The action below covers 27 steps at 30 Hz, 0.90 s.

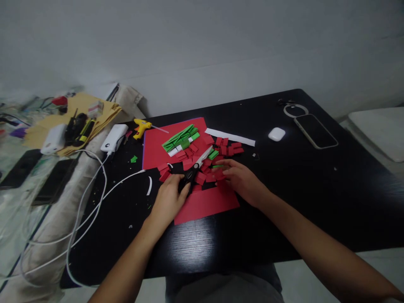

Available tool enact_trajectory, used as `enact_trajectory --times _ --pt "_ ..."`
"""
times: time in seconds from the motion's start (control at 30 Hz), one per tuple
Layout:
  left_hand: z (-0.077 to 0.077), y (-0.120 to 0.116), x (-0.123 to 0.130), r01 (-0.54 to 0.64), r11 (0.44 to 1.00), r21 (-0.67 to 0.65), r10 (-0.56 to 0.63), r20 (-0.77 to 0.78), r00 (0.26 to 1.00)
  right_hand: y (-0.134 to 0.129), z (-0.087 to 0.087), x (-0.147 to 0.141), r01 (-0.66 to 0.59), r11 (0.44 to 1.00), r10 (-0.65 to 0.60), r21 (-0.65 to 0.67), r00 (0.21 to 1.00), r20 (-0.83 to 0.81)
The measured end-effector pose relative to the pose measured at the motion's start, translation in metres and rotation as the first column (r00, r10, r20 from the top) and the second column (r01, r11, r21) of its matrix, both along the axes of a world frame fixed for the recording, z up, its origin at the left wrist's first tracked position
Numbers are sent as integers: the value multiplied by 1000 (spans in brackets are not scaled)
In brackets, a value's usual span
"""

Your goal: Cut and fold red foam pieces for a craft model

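Black-handled scissors (193, 169) lie across a pile of small folded red paper pieces (202, 177), blades pointing up and right. My left hand (168, 197) is closed around their handles, thumb on the near side. On the right of the pile, my right hand (242, 180) rests with its fingers stretched out and apart over red and green pieces, touching them. Just beyond is a green folded paper strip (179, 138) with white and red parts, lying on a red sheet (153, 147). A second red sheet (206, 205) lies nearest me, partly under the pile.
A yellow glue gun (141, 128) and a white power bank (114, 138) with cables (104, 185) are at the left. Behind the pile runs a white paper strip (230, 136). To the right are a white earbud case (277, 134) and a phone (315, 131).
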<state>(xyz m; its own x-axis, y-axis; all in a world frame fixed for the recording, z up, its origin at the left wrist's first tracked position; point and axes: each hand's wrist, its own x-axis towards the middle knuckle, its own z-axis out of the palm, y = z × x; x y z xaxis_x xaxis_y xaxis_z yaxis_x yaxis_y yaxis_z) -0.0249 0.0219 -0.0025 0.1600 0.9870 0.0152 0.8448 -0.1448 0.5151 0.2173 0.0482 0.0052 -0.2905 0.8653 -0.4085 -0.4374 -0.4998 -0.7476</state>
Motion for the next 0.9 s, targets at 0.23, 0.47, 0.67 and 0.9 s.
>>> enact_trajectory --times 0.23,0.47,0.67,0.9 --pt "-6 -3 3 -15 994 104 20 -45 999 -5 -5 2 -102 995 102 23 995 -18" --pt "-8 -5 7 -9 995 100 19 -102 995 -5 -11 1 -229 912 126 340 946 300" --pt "-9 -5 6 22 991 130 -11 -88 996 -8 -7 2 -396 760 93 515 851 517" --pt "-9 -4 7 36 992 121 -29 -60 998 -14 -13 -2 -564 557 -84 610 692 717"
